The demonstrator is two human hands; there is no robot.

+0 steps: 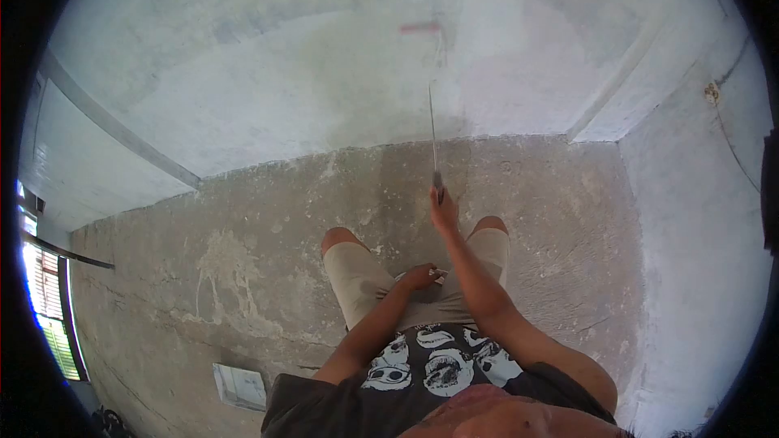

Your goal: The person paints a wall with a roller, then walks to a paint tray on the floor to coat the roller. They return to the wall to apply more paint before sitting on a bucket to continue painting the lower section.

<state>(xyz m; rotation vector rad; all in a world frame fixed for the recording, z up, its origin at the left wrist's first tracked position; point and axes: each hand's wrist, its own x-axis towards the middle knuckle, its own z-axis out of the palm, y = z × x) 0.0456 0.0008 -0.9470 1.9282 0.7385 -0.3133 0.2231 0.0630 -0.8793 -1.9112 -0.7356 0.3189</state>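
Observation:
My right hand [443, 209] is closed around the dark handle of a paint roller [433, 126]. Its thin metal rod runs up to the pale wall [243, 89], where a blurred reddish roller head [419, 28] lies against the surface. My left hand [419, 277] rests low in front of my lap, its fingers curled by a small whitish thing that is too small to make out. Damp-looking darker patches show on the wall around the roller.
Rough concrete floor [284, 235] with pale stains lies below the wall. A white rectangular object [240, 387] is on the floor at lower left. A side wall [698, 235] with a hanging cable stands at right. A window [53, 308] is at far left.

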